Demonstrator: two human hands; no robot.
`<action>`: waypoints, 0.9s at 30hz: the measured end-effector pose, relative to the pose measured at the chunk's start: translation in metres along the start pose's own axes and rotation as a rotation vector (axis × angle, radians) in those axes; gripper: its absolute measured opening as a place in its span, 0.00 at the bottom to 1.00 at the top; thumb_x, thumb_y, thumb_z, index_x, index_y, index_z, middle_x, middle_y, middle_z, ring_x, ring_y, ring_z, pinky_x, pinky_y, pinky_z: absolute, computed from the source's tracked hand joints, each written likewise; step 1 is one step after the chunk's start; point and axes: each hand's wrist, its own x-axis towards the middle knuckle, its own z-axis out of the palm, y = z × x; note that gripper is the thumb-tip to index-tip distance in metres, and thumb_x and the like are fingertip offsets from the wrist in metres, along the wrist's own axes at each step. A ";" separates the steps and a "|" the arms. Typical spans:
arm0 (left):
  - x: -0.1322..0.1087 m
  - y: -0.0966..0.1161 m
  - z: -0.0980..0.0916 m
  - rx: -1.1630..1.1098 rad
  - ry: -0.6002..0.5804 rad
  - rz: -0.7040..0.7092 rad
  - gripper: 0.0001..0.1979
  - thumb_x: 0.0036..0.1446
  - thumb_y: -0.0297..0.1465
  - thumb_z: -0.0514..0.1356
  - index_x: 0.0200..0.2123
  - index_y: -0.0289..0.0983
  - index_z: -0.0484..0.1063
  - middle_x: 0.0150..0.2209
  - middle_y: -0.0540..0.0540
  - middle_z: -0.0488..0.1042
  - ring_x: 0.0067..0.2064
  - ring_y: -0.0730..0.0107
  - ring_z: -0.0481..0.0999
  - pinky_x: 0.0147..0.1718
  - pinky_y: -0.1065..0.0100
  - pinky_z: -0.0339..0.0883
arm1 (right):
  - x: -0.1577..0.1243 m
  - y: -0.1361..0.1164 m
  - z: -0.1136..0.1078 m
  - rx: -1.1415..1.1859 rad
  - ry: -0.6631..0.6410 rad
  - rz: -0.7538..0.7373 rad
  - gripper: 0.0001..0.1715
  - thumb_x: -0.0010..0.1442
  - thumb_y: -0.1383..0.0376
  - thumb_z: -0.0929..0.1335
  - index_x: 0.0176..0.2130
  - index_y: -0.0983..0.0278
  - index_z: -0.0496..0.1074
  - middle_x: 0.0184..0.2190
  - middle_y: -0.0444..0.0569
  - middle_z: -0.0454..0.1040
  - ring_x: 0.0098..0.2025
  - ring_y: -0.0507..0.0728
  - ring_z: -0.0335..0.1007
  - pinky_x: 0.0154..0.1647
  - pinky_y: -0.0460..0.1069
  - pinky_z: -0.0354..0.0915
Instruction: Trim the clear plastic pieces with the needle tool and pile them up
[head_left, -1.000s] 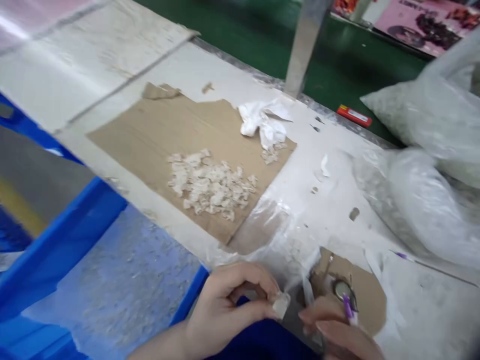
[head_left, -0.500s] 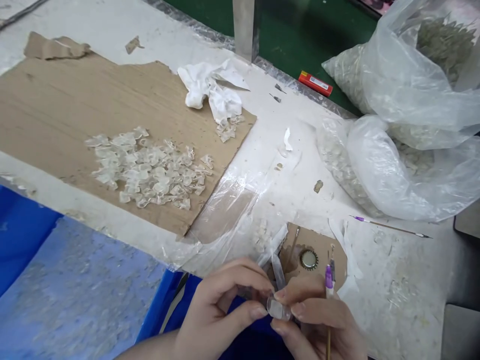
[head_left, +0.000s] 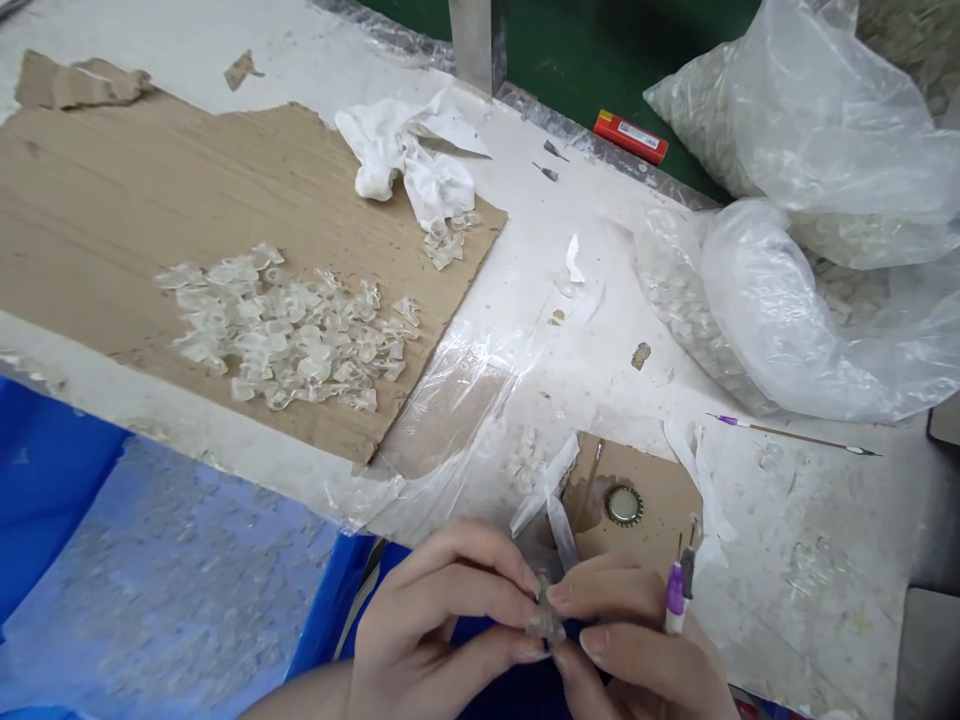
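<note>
Between the fingertips of both hands is a small clear plastic piece, turned edge-on. My left hand pinches it from the left with thumb and fingers. My right hand grips its right side with thumb and forefinger. Tucked in the same right hand is a thin stick tool with a purple-hubbed needle tip, pointing up; a darker needle tip stands beside it. Just beyond the hands lies a small cardboard piece with a metal bottle cap on it.
A heap of similar clear pieces lies on a large cardboard sheet, near a crumpled white cloth. Plastic bags of pieces stand at right. A double-ended needle stick, a red box and a blue tray lie around.
The clear piece has turned between my fingers, from its broad face to a narrow edge. My right hand's stick tool has tilted and shifted slightly right. The view has moved a little.
</note>
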 end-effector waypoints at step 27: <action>-0.003 0.002 0.011 -0.384 -0.310 -0.496 0.26 0.70 0.49 0.51 0.23 0.40 0.60 0.19 0.51 0.63 0.19 0.72 0.61 0.18 0.69 0.56 | 0.003 0.000 0.000 0.226 -0.042 0.191 0.19 0.67 0.70 0.68 0.30 0.58 0.55 0.27 0.42 0.71 0.24 0.49 0.70 0.23 0.42 0.71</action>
